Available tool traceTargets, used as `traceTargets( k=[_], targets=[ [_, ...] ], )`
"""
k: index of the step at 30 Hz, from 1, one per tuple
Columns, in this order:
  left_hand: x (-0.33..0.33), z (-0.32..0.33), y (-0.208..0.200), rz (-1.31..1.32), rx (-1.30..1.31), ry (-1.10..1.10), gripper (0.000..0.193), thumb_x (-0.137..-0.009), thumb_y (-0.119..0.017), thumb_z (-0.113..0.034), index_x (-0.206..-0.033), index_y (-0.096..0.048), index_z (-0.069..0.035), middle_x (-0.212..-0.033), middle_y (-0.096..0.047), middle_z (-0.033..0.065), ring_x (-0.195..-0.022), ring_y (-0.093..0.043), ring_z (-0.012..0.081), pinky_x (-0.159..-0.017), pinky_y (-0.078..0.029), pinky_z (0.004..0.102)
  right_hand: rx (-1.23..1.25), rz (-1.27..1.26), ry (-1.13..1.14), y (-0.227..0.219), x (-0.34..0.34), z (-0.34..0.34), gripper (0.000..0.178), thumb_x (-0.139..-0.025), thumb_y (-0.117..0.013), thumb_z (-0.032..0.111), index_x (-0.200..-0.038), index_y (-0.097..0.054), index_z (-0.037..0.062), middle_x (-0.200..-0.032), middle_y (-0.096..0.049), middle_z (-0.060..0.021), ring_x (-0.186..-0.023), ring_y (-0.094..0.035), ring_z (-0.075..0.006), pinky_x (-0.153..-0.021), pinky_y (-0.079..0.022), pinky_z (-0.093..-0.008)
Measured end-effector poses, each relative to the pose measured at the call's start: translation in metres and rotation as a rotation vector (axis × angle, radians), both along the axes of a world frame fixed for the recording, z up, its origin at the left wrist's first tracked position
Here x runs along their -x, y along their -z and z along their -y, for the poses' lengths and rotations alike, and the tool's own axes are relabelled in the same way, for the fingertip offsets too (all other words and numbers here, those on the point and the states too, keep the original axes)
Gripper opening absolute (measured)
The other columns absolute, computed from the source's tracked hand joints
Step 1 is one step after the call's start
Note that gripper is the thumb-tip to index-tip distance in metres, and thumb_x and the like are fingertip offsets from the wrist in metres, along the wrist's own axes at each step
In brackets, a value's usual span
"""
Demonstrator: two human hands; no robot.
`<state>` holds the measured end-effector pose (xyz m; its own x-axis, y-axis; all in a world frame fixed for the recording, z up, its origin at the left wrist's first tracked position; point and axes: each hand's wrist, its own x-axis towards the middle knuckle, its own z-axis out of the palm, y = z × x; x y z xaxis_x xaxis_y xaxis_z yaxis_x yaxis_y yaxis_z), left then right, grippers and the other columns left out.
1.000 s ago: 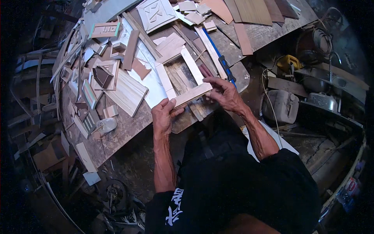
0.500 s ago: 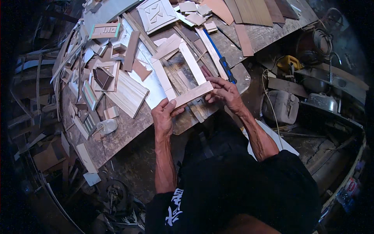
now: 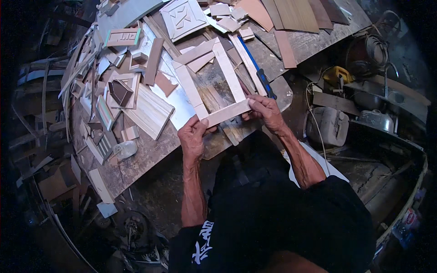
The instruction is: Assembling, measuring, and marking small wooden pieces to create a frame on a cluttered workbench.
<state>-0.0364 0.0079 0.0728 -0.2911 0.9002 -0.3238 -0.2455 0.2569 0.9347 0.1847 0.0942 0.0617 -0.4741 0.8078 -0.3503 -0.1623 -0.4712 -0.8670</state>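
Observation:
A pale rectangular wooden frame [image 3: 225, 112] is held between my two hands above the workbench's near edge. My left hand [image 3: 193, 135] grips its near left corner, the thumb on top and the fingers underneath. At the near right corner my right hand [image 3: 265, 112] pinches the same frame, with the thumb over the near rail. Through the frame's opening show the bench top and bits of wood. Just right of the frame lies a blue and black tool [image 3: 265, 82], long and thin, beside a pale strip of wood.
The workbench [image 3: 148, 157] carries many wood offcuts, a carved panel [image 3: 183, 19], a grooved board [image 3: 148, 109], a green-edged panel [image 3: 122, 37] and a clear plastic container [image 3: 125, 149]. To the right stand a grey jerrycan [image 3: 327, 126], a yellow container [image 3: 339, 74] and a metal sink [image 3: 376, 119].
The frame has tilted, its far end now raised higher and shifted left in view. My right thumb has moved onto the near rail. Both hands keep hold of it.

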Motion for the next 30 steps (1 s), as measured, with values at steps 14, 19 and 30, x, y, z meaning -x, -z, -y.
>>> traceTargets(
  k=[14,19,30],
  targets=[
    [0.008,-0.004,-0.014,0.086,0.145,0.025,0.027,-0.089,-0.057,-0.009,-0.107,-0.057,0.012,-0.096,-0.065,0.017,-0.078,-0.067,0.0219,-0.067,-0.058,0.0277,-0.511,0.209,-0.154,-0.011,-0.004,-0.001,0.047,-0.08,-0.065,-0.002,-0.124,-0.051,0.0028,-0.106,-0.061,-0.0077,-0.089,-0.061,-0.0127,-0.077,-0.052,-0.0262],
    [0.007,-0.006,-0.021,0.153,0.195,0.02,0.029,-0.09,-0.055,-0.012,-0.106,-0.056,0.013,-0.095,-0.065,0.0201,-0.079,-0.068,0.0246,-0.066,-0.057,0.0261,-0.33,0.209,-0.211,-0.008,-0.004,-0.002,0.042,-0.083,-0.06,-0.005,-0.124,-0.049,0.0002,-0.101,-0.063,-0.0094,-0.083,-0.063,-0.0135,-0.074,-0.054,-0.0269],
    [0.008,-0.006,-0.019,0.15,0.206,0.024,0.031,-0.09,-0.056,-0.012,-0.106,-0.055,0.014,-0.094,-0.065,0.02,-0.079,-0.069,0.0247,-0.066,-0.057,0.026,-0.301,0.174,-0.19,-0.01,-0.001,-0.001,0.038,-0.086,-0.058,-0.004,-0.123,-0.049,-0.0005,-0.097,-0.064,-0.0098,-0.078,-0.064,-0.0135,-0.068,-0.054,-0.0262]
  ],
)
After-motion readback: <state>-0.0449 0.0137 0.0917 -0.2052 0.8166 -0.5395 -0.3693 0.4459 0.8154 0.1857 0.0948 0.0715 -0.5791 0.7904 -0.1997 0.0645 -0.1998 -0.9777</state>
